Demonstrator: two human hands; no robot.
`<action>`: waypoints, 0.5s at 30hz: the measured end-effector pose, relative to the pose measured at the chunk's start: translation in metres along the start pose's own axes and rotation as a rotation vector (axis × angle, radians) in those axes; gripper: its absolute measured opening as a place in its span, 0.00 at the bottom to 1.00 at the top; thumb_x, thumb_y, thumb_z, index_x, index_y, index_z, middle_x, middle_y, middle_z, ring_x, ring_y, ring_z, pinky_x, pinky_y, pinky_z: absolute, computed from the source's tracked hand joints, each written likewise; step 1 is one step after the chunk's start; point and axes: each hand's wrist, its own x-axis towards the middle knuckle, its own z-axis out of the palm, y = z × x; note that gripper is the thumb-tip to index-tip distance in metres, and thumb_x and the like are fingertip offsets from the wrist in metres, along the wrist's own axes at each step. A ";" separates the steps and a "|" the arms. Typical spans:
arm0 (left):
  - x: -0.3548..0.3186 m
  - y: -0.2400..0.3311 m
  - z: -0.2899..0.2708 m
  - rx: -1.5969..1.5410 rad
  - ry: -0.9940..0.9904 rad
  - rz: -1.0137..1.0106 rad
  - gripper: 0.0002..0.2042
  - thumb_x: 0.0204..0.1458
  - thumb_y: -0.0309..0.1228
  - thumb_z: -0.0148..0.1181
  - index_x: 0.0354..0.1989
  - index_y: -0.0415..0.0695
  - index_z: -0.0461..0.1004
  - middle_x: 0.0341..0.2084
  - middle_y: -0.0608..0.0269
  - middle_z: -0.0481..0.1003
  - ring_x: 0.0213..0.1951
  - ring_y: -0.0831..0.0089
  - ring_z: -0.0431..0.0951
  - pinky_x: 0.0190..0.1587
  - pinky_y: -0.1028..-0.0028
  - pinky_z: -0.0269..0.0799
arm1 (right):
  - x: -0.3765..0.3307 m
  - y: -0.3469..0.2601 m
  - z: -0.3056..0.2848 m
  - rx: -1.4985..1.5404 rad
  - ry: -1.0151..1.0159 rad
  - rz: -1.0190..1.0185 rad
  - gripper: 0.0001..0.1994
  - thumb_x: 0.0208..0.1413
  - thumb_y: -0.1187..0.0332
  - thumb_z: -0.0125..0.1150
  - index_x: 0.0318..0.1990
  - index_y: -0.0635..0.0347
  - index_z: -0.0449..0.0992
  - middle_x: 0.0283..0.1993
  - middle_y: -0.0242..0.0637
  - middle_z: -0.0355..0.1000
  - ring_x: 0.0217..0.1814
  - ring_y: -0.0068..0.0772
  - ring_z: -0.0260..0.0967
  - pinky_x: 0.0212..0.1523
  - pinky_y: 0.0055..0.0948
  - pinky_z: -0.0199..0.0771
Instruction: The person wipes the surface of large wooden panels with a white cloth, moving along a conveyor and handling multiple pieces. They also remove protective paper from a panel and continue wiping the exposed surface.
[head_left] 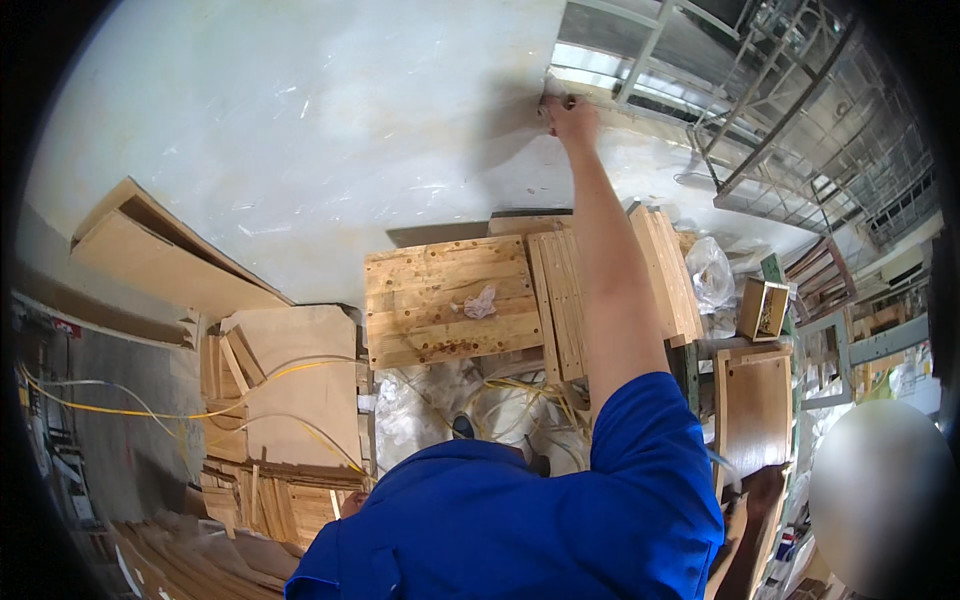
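The right hand (pixel 575 119) is at the end of the pale wall (pixel 300 130), by the ledge (pixel 608 98) below the metal bars (pixel 643 58). Its fingers are bent toward the wall's corner; whether they pinch something small or only press on the edge, I cannot tell. The left hand (pixel 352 503) shows just past the blue shirt (pixel 470 525), near the wood pieces (pixel 270 505); its fingers are too hidden to judge. A crumpled pink cloth (pixel 480 303) lies on the plank panel (pixel 435 265) below the wall. With the right arm nearly straight, standing closer would probably give steadier pressure and finer finger control at that corner. Sound footing also matters: yellow hose (pixel 535 388) lies near the dark shoe (pixel 462 427).
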 end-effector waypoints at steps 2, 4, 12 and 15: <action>0.000 -0.002 -0.004 0.018 0.014 0.025 0.14 0.46 0.38 0.60 0.37 0.42 0.75 0.29 0.59 0.78 0.34 0.69 0.77 0.38 0.71 0.72 | -0.002 0.000 0.007 -0.024 0.067 -0.071 0.15 0.47 0.61 0.61 0.29 0.69 0.74 0.17 0.39 0.70 0.15 0.28 0.69 0.18 0.27 0.71; 0.002 -0.001 -0.003 0.160 0.084 -0.007 0.14 0.46 0.37 0.61 0.37 0.43 0.75 0.29 0.59 0.78 0.34 0.68 0.78 0.37 0.71 0.72 | -0.001 -0.003 0.011 -0.007 0.064 -0.049 0.16 0.46 0.60 0.61 0.29 0.68 0.74 0.19 0.38 0.71 0.16 0.28 0.69 0.18 0.26 0.71; 0.010 0.001 -0.017 0.110 0.020 -0.013 0.16 0.45 0.38 0.63 0.40 0.44 0.74 0.29 0.58 0.77 0.33 0.68 0.78 0.36 0.73 0.72 | -0.018 -0.003 -0.001 0.081 -0.011 0.047 0.24 0.34 0.55 0.70 0.33 0.65 0.72 0.34 0.45 0.72 0.39 0.43 0.69 0.44 0.37 0.68; 0.013 0.000 -0.015 0.113 0.022 -0.004 0.16 0.45 0.39 0.63 0.40 0.44 0.74 0.29 0.57 0.77 0.34 0.67 0.78 0.36 0.72 0.72 | -0.020 -0.001 0.000 0.212 0.049 -0.026 0.24 0.35 0.64 0.70 0.39 0.69 0.69 0.37 0.45 0.69 0.34 0.38 0.69 0.35 0.34 0.73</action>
